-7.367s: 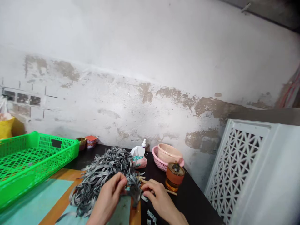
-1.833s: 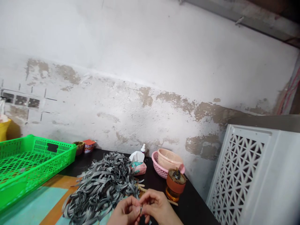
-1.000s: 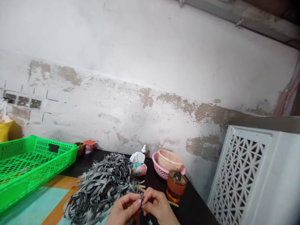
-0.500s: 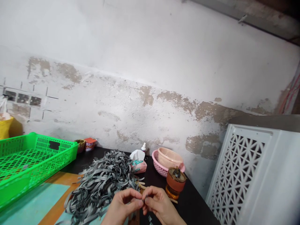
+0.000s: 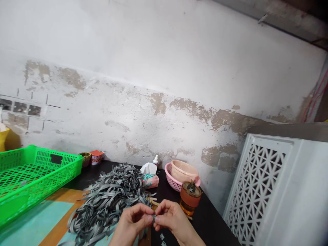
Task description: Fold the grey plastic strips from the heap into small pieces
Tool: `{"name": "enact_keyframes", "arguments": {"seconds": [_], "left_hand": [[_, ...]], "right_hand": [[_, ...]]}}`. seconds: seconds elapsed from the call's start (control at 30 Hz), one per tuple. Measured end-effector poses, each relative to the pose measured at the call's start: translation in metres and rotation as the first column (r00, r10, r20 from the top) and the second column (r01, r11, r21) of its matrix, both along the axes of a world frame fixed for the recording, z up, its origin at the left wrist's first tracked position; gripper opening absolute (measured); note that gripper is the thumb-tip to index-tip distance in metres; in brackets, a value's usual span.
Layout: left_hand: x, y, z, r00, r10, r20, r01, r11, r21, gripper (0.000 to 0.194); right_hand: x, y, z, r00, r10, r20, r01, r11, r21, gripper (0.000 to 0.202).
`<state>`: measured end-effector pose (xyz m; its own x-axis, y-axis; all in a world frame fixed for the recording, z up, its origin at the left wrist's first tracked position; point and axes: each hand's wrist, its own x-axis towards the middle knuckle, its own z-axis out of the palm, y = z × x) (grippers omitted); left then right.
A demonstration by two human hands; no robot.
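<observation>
Low in the view, my left hand [image 5: 135,220] and my right hand [image 5: 170,218] meet fingertip to fingertip. Both pinch a small grey piece [image 5: 154,216], mostly covered by the fingers; its exact kind does not show. A large heap of grey flat strips [image 5: 110,201] lies just left of and behind my left hand. Below my right hand, a few small pale grey pieces [image 5: 162,239] rest on the black tabletop [image 5: 205,218]. Behind the hands are some light wooden-looking sticks [image 5: 153,202], partly hidden.
A green plastic crate [image 5: 56,176] stands at left. Behind the strips sit a tissue pack [image 5: 151,181], a white-capped bottle [image 5: 155,160] and a red-topped tub [image 5: 96,157]. An amber jar [image 5: 191,196] and pink baskets [image 5: 174,182] are right. A white lattice-fronted box [image 5: 256,188] flanks the table.
My hands stay pinched together, with the right fingers slightly shifted and the grey piece showing more. The whole view has swung slightly to the right.
</observation>
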<state>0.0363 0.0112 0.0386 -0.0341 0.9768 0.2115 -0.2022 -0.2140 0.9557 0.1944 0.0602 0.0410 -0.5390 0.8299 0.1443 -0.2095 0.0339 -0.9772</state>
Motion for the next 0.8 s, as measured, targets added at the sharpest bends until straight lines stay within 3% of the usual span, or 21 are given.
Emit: {"name": "enact_keyframes", "arguments": {"seconds": [0.23,0.53,0.8], "left_hand": [[0.0027,-0.0001,-0.0042,0.992,0.121,-0.024,-0.121,0.993,0.014,0.026],[0.0016,-0.0002,0.0003,0.999,0.049,-0.015,-0.049,0.998,-0.032,0.035],[0.0024,-0.0009,-0.0021,0.994,0.058,-0.087,-0.057,0.998,0.014,0.029]], "right_hand": [[-0.0055,-0.0024,-0.0001,0.997,-0.056,0.06,0.054,0.998,0.034,0.029],[-0.0062,-0.0056,0.0049,0.995,-0.091,0.048,0.089,0.995,0.034,0.021],[-0.0068,-0.0017,0.0015,0.995,-0.078,0.059,0.076,0.996,0.041,0.02]]}}
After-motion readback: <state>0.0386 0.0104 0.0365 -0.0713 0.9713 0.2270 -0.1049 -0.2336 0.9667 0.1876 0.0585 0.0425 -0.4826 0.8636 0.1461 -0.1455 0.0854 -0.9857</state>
